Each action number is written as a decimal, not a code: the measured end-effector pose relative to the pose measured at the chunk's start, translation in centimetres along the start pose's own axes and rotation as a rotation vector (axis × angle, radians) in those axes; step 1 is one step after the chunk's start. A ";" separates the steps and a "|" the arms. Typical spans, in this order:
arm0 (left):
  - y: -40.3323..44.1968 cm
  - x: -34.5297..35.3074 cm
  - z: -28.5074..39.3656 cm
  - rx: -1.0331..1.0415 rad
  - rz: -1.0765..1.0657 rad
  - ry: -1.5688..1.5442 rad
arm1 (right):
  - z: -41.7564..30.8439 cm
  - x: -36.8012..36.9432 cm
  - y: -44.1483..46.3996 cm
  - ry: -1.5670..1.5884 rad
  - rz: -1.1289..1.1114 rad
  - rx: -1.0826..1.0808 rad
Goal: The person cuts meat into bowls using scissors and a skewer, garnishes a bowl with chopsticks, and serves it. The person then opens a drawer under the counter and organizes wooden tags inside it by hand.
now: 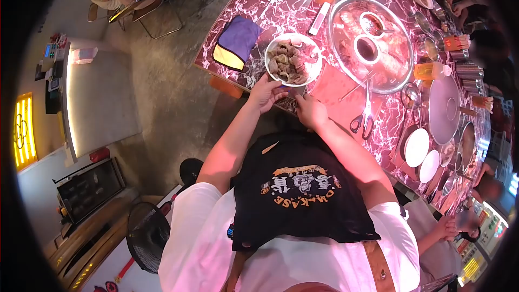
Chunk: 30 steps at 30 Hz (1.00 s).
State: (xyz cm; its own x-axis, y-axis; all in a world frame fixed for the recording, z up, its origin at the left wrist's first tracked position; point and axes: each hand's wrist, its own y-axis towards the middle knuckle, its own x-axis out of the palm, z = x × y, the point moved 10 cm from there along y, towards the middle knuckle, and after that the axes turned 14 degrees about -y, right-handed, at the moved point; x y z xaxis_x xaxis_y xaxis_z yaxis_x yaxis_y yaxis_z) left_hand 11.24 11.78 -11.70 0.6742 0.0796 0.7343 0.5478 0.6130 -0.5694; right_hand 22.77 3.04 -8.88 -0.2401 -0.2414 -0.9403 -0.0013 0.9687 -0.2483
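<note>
A white bowl [293, 60] of meat pieces sits at the near edge of the marbled table [248, 8]. My left hand [265, 94] is just below the bowl, fingers curled and their tips close to its rim. To its right, my right hand [311, 111] is closed at the table edge. A small dark blue-purple thing [292, 91] shows between the two hands; its kind is too small to make out. Left of the bowl lies a folded purple and yellow cloth item [236, 41].
A large round pot [336, 54] of food, with two sauce bowls in its middle, stands beyond my hands. Scissors [367, 113] lie right of them. Farther right are white plates [417, 147], a big round lid [445, 109] and a yellow bottle [431, 71]. Other people sit around.
</note>
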 end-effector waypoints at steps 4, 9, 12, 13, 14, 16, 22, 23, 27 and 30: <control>0.8 0.2 0.0 0.016 0.012 0.025 | -0.1 0.1 -0.3 -0.074 0.039 0.008; 2.2 -1.2 0.3 0.069 0.078 0.086 | 0.6 -1.6 -0.3 0.135 0.069 0.087; 1.1 -1.4 2.0 0.078 0.129 0.090 | 5.1 1.2 0.1 0.589 0.217 0.261; 0.7 -2.0 2.8 0.081 0.148 0.091 | 8.3 7.5 1.6 0.965 0.240 0.406; 0.3 -2.6 3.8 0.093 0.151 0.117 | 9.2 8.2 2.7 0.922 0.239 0.442; -0.6 -3.5 6.2 0.122 0.172 0.170 | 10.3 7.5 4.5 0.934 0.209 0.563; -1.1 -7.6 11.3 0.263 0.219 0.213 | 9.6 6.0 5.5 0.921 0.134 0.866; -1.0 -7.3 11.5 0.269 0.208 0.198 | 10.9 8.4 6.6 0.732 0.167 0.926; -1.0 -7.2 10.7 0.229 0.176 0.168 | 10.4 9.2 8.3 0.533 0.295 0.881; -0.9 -7.3 10.4 0.210 0.165 0.168 | 8.7 7.8 7.4 0.692 0.070 0.912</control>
State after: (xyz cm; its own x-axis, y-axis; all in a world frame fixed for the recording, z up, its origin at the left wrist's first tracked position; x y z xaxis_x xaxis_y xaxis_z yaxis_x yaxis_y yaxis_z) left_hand 0.62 18.80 -12.70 0.8274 0.0713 0.5571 0.3214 0.7532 -0.5739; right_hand 29.31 7.86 -20.03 -0.6947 0.1685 -0.6993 0.6692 0.5078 -0.5425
